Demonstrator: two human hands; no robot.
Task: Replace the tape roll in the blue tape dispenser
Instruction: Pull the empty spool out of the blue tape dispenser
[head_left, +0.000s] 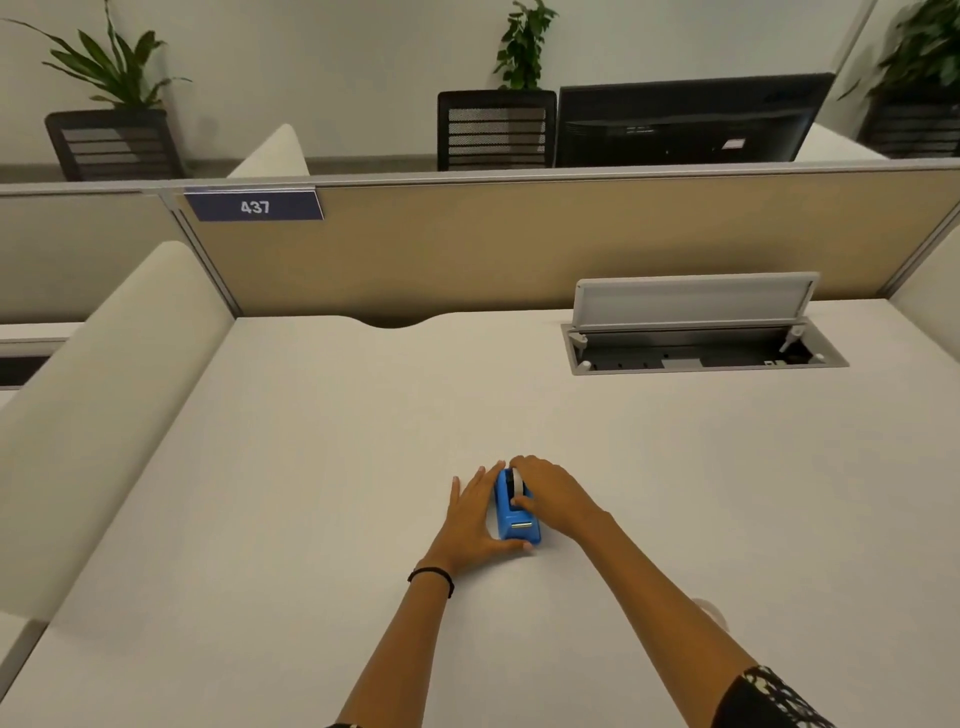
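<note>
On white desk (311, 467), blue dispenser (511, 519).

Bare desk (322, 467) all around; open cable hatch (701, 343) far-right.

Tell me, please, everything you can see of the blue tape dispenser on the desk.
The tape dispenser is small, bright blue and looks plastic, standing upright on the white desk with its long side running away from the person. A white roll of tape sits in its far end; a pale cutter strip crosses the near end. The left hand lies flat against its left side, thumb at the near corner. The right hand grips the roll from the right.
</note>
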